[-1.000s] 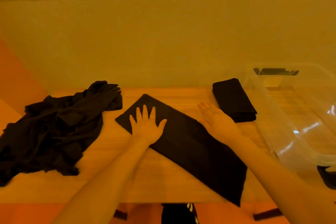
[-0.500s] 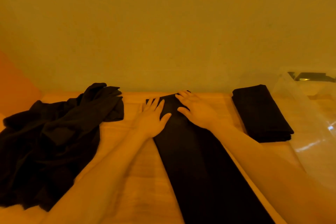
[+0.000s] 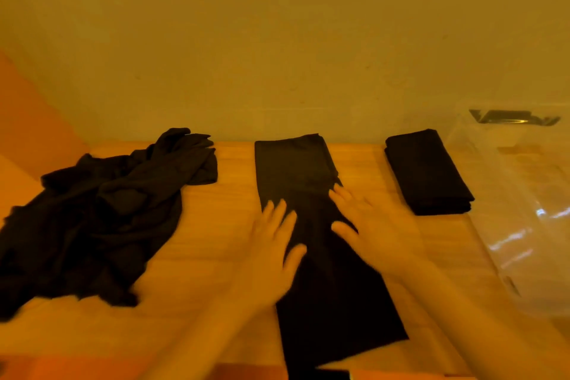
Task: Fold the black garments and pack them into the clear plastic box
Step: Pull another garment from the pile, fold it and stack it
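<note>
Wooden table (image 3: 222, 200) against a plain wall. Head view: my left hand (image 3: 271, 241) and right hand (image 3: 373, 225) lie flat, fingers straight, on the long folded garment (image 3: 296, 170) at mid-table. Loose pile (image 3: 101, 210) sits toward the left edge; folded stack (image 3: 427, 170) beside the clear box (image 3: 524, 194) at right. Risk: near end overhangs the front edge and may slide off, undoing the fold.

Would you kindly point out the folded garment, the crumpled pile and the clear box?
folded garment (image 3: 427, 171): head view, middle of its top face.
crumpled pile (image 3: 101, 213): head view, centre of the heap.
clear box (image 3: 524, 194): head view, its near transparent wall.
</note>
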### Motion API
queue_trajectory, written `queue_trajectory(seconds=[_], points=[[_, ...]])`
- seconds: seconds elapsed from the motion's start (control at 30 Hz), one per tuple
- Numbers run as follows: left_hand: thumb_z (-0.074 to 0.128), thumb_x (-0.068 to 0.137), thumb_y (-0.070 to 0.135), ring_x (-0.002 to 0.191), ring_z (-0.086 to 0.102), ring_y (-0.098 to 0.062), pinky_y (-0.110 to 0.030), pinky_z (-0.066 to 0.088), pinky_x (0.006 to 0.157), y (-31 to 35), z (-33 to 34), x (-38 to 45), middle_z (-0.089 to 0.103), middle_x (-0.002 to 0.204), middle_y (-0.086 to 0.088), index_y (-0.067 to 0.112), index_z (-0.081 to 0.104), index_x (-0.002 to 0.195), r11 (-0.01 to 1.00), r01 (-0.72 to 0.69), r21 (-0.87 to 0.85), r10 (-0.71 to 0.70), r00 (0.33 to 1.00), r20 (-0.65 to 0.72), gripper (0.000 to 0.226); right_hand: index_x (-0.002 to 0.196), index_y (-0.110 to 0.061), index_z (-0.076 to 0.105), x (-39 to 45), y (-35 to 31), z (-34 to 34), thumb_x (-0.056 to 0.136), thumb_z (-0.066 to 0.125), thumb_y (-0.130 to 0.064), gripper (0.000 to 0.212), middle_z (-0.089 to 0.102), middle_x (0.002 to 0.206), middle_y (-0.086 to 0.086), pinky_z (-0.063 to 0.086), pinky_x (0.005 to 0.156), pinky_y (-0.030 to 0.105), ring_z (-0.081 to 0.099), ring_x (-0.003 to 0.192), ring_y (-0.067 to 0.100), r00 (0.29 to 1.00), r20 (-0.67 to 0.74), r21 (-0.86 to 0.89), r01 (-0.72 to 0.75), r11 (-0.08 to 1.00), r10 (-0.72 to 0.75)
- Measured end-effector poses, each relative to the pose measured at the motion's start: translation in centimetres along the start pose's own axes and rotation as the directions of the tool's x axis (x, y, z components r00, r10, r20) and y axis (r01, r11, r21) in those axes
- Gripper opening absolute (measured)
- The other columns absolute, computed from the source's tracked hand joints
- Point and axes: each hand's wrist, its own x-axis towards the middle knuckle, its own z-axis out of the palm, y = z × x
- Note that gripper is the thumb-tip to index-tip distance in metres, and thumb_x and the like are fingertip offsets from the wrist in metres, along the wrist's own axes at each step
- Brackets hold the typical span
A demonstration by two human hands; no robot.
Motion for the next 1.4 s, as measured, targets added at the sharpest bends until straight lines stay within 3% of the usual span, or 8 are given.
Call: queue_trajectory(seconds=[0.2, 0.3, 0.43, 0.53, 0.67, 0.97, 1.1, 1.4], points=[[0.023, 0.096, 0.052, 0.133, -0.030, -0.007, -0.035, -0.014, 0.112, 1.6, 3.7, -7.9, -0.027, 0.144, 0.017, 0.035, -0.009, 0.146, 0.973, -0.116, 0.198, 0.085, 0.984, 0.158, 0.062, 0.144, -0.032, -0.005, -8.0, 0.9, 5.6, 0.038, -0.040, -0.079, 0.122, -0.013, 0.152, -0.014, -0.008, 0.110, 0.029, -0.014, 0.138, 0.005, 0.999, 0.044, -0.070, -0.002, 0.998, 0.005], [0.021, 0.095, 0.057, 0.133, -0.030, -0.007, -0.035, -0.016, 0.112, 1.8, 3.4, -9.3, -0.023, 0.145, 0.016, 0.032, -0.004, 0.147, 0.952, -0.193, 0.239, 0.146, 0.969, 0.200, 0.064, 0.143, -0.035, -0.006, -11.5, 0.9, 5.6, 0.045, -0.033, -0.082, 0.112, -0.017, 0.145, -0.018, -0.007, 0.113, 0.028, -0.012, 0.138, 0.003, 0.999, 0.042, -0.077, 0.012, 0.997, -0.009], [0.024, 0.085, 0.068, 0.133, -0.023, -0.005, -0.030, -0.025, 0.103, 2.5, 4.2, -12.1, -0.015, 0.147, 0.013, 0.026, 0.006, 0.149, 0.887, -0.353, 0.297, 0.274, 0.921, 0.277, 0.078, 0.140, -0.031, 0.028, -15.8, 0.7, 6.6, 0.087, 0.014, -0.068, 0.066, 0.032, 0.144, -0.010, 0.006, 0.111, 0.032, 0.027, 0.137, 0.012, 0.994, 0.031, -0.209, 0.108, 0.972, -0.104], [0.078, 0.069, 0.036, 0.130, 0.039, -0.006, -0.032, 0.022, 0.108, 1.5, 4.5, -13.2, 0.049, 0.137, 0.007, 0.025, 0.056, 0.127, 0.842, -0.404, 0.358, 0.368, 0.915, 0.167, 0.063, 0.135, -0.034, 0.030, -16.9, 2.0, 8.0, 0.084, 0.033, -0.052, 0.054, 0.040, 0.136, -0.014, 0.016, 0.111, 0.034, 0.030, 0.130, 0.003, 0.980, -0.067, -0.172, 0.176, 0.969, -0.190], [0.095, 0.031, 0.028, 0.094, 0.067, -0.002, -0.019, 0.054, 0.073, 0.1, 5.2, -13.3, 0.072, 0.099, 0.012, 0.030, 0.074, 0.091, 0.843, -0.399, 0.361, 0.409, 0.911, 0.053, 0.064, 0.121, -0.028, 0.056, -16.9, 1.9, 8.6, 0.095, 0.029, -0.040, 0.039, 0.063, 0.121, -0.006, 0.047, 0.093, 0.033, 0.053, 0.116, 0.007, 0.956, -0.220, -0.120, 0.172, 0.978, -0.195], [0.088, 0.050, 0.018, 0.079, 0.069, -0.002, -0.016, 0.055, 0.064, -0.2, 3.6, -13.5, 0.074, 0.093, 0.005, 0.023, 0.074, 0.093, 0.919, -0.324, 0.224, 0.350, 0.933, -0.087, 0.045, 0.091, -0.025, 0.074, -17.1, 1.6, 8.3, 0.099, 0.013, -0.044, 0.064, 0.072, 0.097, -0.007, 0.053, 0.077, 0.027, 0.069, 0.088, 0.006, 0.871, -0.377, -0.222, 0.246, 0.944, -0.316], [0.028, 0.090, 0.044, 0.100, 0.063, -0.021, -0.030, 0.049, 0.084, 1.1, 3.0, -13.4, 0.068, 0.109, -0.003, 0.015, 0.064, 0.116, 0.994, -0.108, -0.016, 0.106, 0.990, -0.098, 0.052, 0.093, -0.020, 0.073, -16.4, 0.4, 7.0, 0.096, 0.035, -0.043, 0.045, 0.070, 0.094, -0.009, 0.050, 0.076, 0.018, 0.065, 0.088, 0.006, 0.888, -0.419, -0.057, 0.183, 0.982, -0.190], [0.048, 0.095, 0.011, 0.076, 0.052, -0.003, -0.006, 0.039, 0.064, 3.4, 0.3, -11.1, 0.056, 0.079, 0.011, 0.015, 0.061, 0.094, 0.808, 0.014, -0.589, -0.204, 0.944, -0.258, 0.014, 0.091, -0.021, 0.064, -13.8, -1.1, 3.1, 0.092, 0.053, -0.013, 0.013, 0.063, 0.083, -0.008, 0.043, 0.070, 0.014, 0.057, 0.077, 0.000, 0.924, -0.291, 0.749, 0.058, 0.660, 0.249]])
